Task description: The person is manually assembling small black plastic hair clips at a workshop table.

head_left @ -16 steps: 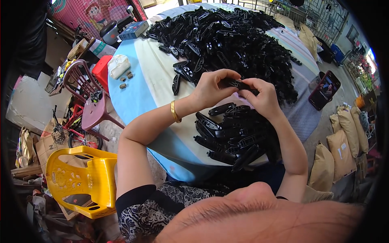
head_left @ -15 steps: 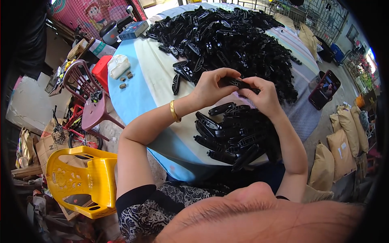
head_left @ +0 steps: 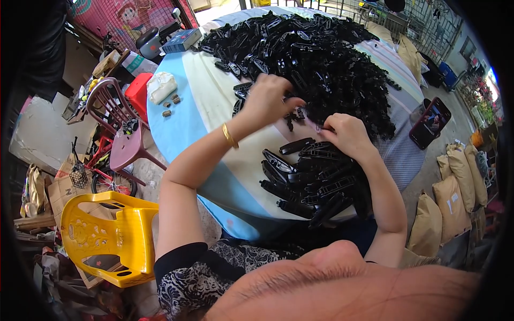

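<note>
A big pile of glossy black plastic pieces (head_left: 300, 53), many long and oval with slotted frames, covers the far part of the table. My left hand (head_left: 267, 99) is at its near edge, thumb stretched away from the fingers, with no piece visible in it; the fingers are slightly blurred. My right hand (head_left: 347, 135) rests just to the right, thumb and fingertips pinched together by a small pale spot. Whatever is in that pinch is too small to make out. Nearer me lies a smaller heap of long black plastic pieces (head_left: 321, 179), below my right hand.
The round table has a striped cloth (head_left: 209, 107). On it stand a phone (head_left: 430, 123) at the right, a white packet (head_left: 161, 87) and a blue box (head_left: 182, 41) at the left. A yellow chair (head_left: 136, 235) and a pink chair (head_left: 128, 150) stand left; brown sacks (head_left: 452, 195) stand right.
My hands have come apart, and the dark long piece between them is no longer there. My left hand has moved up to the big pile; my right moved slightly down.
</note>
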{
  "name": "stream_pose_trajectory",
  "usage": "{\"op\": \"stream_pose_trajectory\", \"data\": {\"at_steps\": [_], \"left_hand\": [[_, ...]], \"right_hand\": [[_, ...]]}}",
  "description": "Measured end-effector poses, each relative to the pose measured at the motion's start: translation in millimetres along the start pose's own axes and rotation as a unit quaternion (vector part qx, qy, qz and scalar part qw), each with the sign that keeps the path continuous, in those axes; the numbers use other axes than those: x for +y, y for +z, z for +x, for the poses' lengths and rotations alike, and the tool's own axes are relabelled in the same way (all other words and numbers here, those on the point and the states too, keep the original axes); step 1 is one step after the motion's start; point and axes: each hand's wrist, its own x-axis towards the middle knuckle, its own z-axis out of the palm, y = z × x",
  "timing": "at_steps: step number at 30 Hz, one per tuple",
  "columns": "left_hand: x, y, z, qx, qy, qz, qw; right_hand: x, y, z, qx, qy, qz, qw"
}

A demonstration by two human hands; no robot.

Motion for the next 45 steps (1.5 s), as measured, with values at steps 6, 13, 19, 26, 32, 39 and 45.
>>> {"op": "stream_pose_trajectory", "data": {"at_steps": [6, 13, 19, 26, 32, 39, 45], "left_hand": [[-54.2, 9.6, 5.4, -0.085, -0.129, 0.022, 0.988], [-1.0, 2.8, -2.8, -0.182, -0.232, -0.615, 0.731], [33.3, 2.9, -12.3, -0.155, -0.196, -0.582, 0.774], [34.4, 6.8, -17.8, -0.142, -0.193, -0.563, 0.791], [35.8, 10.5, -21.7, -0.124, -0.219, -0.626, 0.738], [33.9, -7.4, -15.7, -0.13, -0.205, -0.557, 0.794], [39.2, -8.5, -18.9, -0.067, -0.091, -0.472, 0.874]], "right_hand": [[-11.4, -0.1, 8.1, 0.095, 0.027, 0.14, 0.985], [-20.9, -3.5, 10.6, 0.24, -0.016, 0.237, 0.941], [-25.8, -7.6, 9.8, 0.266, -0.064, 0.201, 0.941], [-27.9, -11.5, 10.6, 0.267, -0.142, 0.107, 0.947], [-32.3, -14.8, 7.8, 0.257, -0.174, 0.007, 0.95], [-43.6, -8.9, 11.5, 0.251, 0.019, 0.174, 0.952], [-20.6, -8.1, 6.4, 0.052, 0.071, 0.327, 0.941]]}}
